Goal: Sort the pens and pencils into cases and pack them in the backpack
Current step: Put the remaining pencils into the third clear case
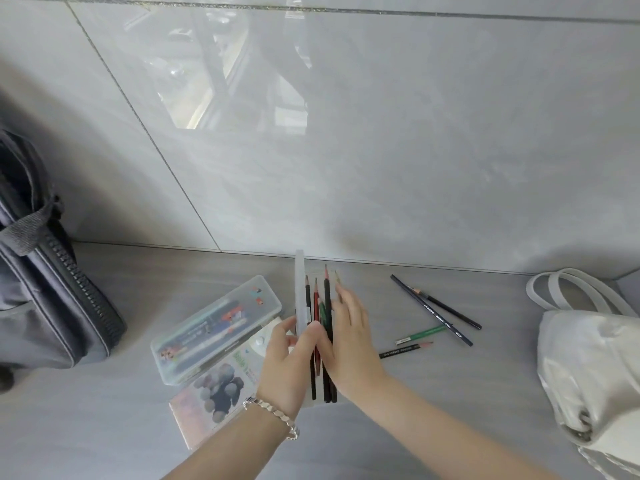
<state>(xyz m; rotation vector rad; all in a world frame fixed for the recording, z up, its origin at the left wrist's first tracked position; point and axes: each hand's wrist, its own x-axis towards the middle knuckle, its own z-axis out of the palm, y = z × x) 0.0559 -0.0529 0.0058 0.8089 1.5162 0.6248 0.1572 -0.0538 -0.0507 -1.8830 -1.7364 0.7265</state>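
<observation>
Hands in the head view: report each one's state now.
Left hand: pinches the upright translucent plastic case lid.
Right hand: open, straight fingers resting on the coloured wooden pencils.

A single head-worn view looks forward and steeply down onto the table (450, 403) from close above. It faces a tiled wall (381, 150) that fills the upper half. Both forearms enter from the bottom edge. The left hand (287, 358) and right hand (349, 341) meet at a pencil case (300, 285) near the centre. The wide lens crops a backpack (41, 289) on the left and a white bag (588, 358) on the right.
</observation>
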